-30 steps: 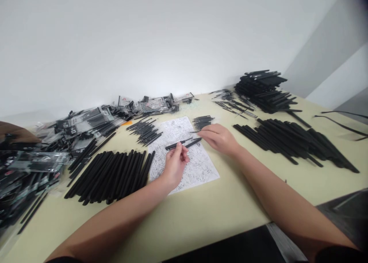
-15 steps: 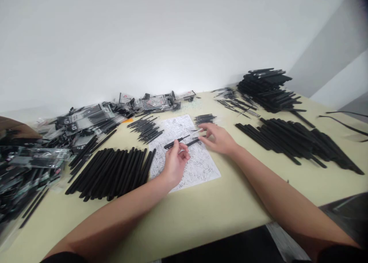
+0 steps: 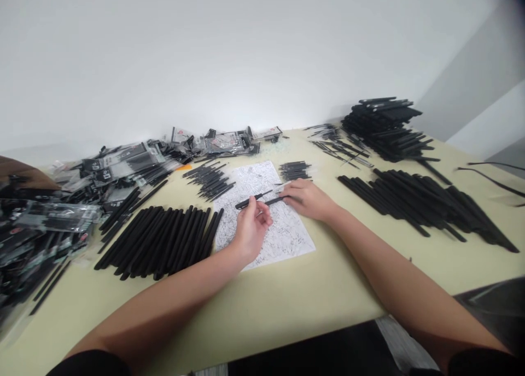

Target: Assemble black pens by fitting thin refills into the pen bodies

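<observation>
Between the thumb and fingers of my left hand [image 3: 251, 227] is a black pen [image 3: 243, 204], its thin tip pointing right. My right hand [image 3: 305, 200] is closed on the right end of a dark thin rod [image 3: 274, 200], which reaches left toward my left fingers. Both hands are above a white sheet with dense dark marks [image 3: 283, 244]. Thin black refills [image 3: 294, 171] lie just behind my right hand. More thin black pieces [image 3: 210, 180] overlap the sheet's left edge.
Thick black barrels [image 3: 159, 242] lie in a row at left, beside piled plastic packets [image 3: 123, 165]. At right are rows of black barrels [image 3: 418, 201] and a tall black stack [image 3: 381, 127]. Loose thin pieces [image 3: 340, 149] lie behind. Black straps [image 3: 496, 171] are at far right.
The fingers of my right hand have closed on the dark rod, and the pale thin piece seen by them before no longer shows. My left hand has barely moved.
</observation>
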A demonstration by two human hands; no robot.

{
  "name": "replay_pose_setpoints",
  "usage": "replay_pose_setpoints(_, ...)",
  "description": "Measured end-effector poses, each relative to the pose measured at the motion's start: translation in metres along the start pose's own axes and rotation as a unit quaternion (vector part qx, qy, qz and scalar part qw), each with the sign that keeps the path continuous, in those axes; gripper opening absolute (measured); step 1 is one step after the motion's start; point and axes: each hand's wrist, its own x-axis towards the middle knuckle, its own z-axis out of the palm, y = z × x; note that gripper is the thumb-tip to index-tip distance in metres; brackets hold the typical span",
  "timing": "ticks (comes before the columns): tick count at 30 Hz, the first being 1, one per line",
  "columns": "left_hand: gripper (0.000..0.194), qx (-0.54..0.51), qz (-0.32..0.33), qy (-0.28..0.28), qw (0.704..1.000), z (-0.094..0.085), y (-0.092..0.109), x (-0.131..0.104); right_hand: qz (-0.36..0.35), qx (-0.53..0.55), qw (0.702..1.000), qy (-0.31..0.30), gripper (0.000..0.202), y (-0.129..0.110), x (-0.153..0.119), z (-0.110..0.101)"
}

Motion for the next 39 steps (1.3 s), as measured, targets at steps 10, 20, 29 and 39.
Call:
replay_pose_setpoints(10,0.044,-0.001,-0.002,0.008,1.000,0.000,0.001,-0.001,0.126,-0.015,0.987,0.099,0.017,0.004,0.000,-0.006)
replay_pose_setpoints(20,0.043,-0.006,-0.005,0.008,1.000,0.000,0.001,0.000,0.199,0.089,0.945,0.245,0.019,-0.003,0.001,-0.020)
replay_pose_setpoints(29,0.043,0.001,-0.004,0.013,1.000,0.000,0.001,0.000,0.141,0.032,0.952,0.269,0.020,-0.007,-0.001,-0.026)
replay_pose_setpoints(39,0.042,0.012,0.000,0.013,1.000,-0.001,0.000,0.000,0.095,-0.017,0.967,0.237,0.019,-0.013,0.001,-0.026)
